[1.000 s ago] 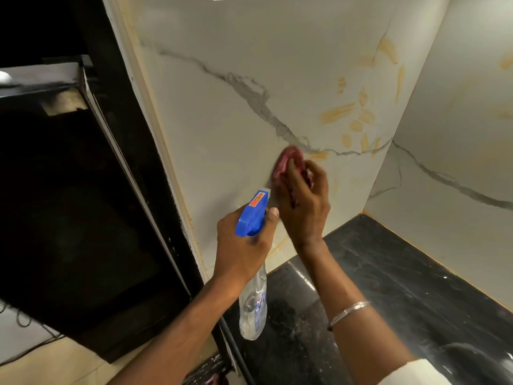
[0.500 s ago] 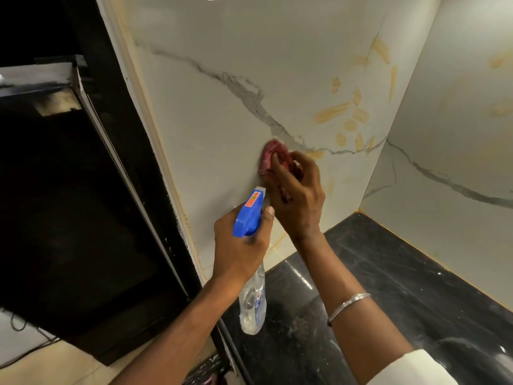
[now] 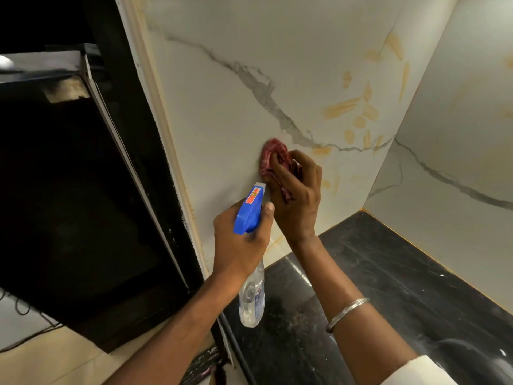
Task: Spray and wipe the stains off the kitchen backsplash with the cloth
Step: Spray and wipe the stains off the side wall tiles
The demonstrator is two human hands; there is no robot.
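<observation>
Marbled backsplash [image 3: 222, 120] above a dark bench [image 3: 388, 273]: orange stains [image 3: 342, 107] lie up and right of the cloth [image 3: 273, 152], which my right hand [image 3: 298, 201] balls against the wall, fingers [image 3: 283, 176] curled round it. Meanwhile my left hand [image 3: 241, 240] grips the spray bottle [image 3: 251, 298]. Wiping sideways may just smear those stains wider, I judge.

Dim, warm indoor light is washing over the backsplash [image 3: 222, 120], fading toward its lower edge. The black panel [image 3: 69, 190] on the left is sinking into near-total darkness. Faint streaky highlights are glinting on the dark countertop [image 3: 388, 273]. Straight lines are bowing near the frame's edges, and the cloth [image 3: 273, 155] is looking slightly soft.
</observation>
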